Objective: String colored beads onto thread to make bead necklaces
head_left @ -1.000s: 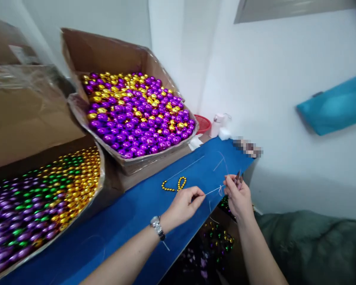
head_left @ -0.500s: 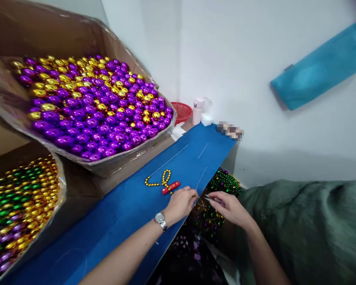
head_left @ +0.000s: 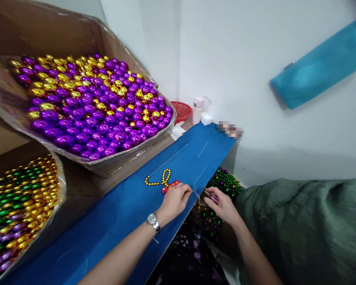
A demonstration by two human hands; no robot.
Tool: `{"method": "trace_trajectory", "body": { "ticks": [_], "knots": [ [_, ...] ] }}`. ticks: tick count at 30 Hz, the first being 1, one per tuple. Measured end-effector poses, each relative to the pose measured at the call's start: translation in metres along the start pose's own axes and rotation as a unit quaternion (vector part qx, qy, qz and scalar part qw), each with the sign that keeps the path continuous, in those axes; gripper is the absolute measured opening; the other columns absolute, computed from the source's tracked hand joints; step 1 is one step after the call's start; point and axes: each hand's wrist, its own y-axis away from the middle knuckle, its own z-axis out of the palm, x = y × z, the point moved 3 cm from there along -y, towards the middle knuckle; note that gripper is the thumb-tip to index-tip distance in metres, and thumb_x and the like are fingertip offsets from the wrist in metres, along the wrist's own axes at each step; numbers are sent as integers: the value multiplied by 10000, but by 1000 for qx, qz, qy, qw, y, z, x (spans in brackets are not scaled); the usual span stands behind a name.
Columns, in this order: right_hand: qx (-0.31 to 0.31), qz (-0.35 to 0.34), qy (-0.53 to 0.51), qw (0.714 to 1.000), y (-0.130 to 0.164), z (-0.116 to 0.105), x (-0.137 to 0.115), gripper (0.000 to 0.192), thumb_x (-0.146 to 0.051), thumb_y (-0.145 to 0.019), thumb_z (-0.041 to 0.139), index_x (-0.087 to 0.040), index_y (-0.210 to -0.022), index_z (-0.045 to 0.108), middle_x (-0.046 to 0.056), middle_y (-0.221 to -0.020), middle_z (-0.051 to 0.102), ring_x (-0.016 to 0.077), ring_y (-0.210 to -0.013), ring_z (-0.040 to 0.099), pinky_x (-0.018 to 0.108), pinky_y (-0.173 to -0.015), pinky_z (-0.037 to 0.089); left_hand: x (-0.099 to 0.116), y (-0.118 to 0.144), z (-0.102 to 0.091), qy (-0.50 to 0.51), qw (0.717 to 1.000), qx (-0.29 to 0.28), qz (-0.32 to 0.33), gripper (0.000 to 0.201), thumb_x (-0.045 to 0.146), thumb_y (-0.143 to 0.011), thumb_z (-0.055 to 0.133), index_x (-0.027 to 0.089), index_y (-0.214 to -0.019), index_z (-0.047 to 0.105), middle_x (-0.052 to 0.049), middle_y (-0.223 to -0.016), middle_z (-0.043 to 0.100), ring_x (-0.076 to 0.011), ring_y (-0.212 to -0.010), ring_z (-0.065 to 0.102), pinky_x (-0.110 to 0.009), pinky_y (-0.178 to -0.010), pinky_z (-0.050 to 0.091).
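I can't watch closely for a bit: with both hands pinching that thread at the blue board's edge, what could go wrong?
1. The left hand and right hand work the thin thread over the blue board edge; a slip could drop it among the beads below.
2. The gold bead strand and red piece lie beside the left hand and might be knocked off.

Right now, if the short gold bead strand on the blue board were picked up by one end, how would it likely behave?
The gold bead strand would probably hang limp: it already lies curled in a loop on the blue board. It looks light, being small beads on thin thread. Pushed, it would likely slide and deform rather than roll away, since the beads are strung together beside the red piece.
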Motion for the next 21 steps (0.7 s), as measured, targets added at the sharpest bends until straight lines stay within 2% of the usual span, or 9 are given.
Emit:
{"method": "trace_trajectory", "body": {
  "ticks": [3,6,8,10,14,21],
  "knots": [
    [29,18,-15,999,5,25,2,309,-441,-832,544,-195,-1014,496,12,-861,640,156,-748,630,257,-661,513,-5,5,-8,1,1000,12,-11,220,232,-915,415,194,-864,626,-42,-842,656,-180,-829,607,-269,-741,443],
    [60,23,-7,998,9,37,-5,267,-384,-931,367,-173,-1066,459,54,-911,627,156,-819,637,256,-704,513,-7,9,-7,-3,1000,11,-13,216,232,-912,423,201,-861,630,-40,-863,663,-178,-830,610,-271,-753,448],
    [67,14,16,998,10,32,-12,286,-361,-949,316,-178,-1113,464,77,-980,615,164,-876,631,268,-753,502,-6,11,-2,-9,1000,6,-12,210,234,-910,429,205,-870,634,-41,-866,660,-176,-822,612,-266,-742,453],
    [55,-4,50,997,10,22,-20,287,-386,-933,371,-217,-1127,499,66,-1042,602,169,-884,631,266,-769,488,-6,11,3,-18,1000,2,-8,210,233,-911,427,206,-878,633,-43,-860,651,-173,-811,611,-262,-733,455],
    [19,-27,130,991,9,5,-30,305,-456,-901,439,-270,-1108,564,42,-1015,610,171,-797,641,248,-699,460,-5,12,9,-43,999,-4,-1,223,222,-920,404,207,-897,625,-45,-855,629,-168,-790,606,-258,-709,449],
    [-8,-49,233,971,6,6,-44,340,-480,-936,371,-288,-1094,603,57,-920,625,197,-800,611,249,-660,375,-2,14,9,-98,995,-12,4,249,207,-932,359,210,-886,604,-50,-846,597,-172,-775,588,-250,-631,425]
  ]
}}
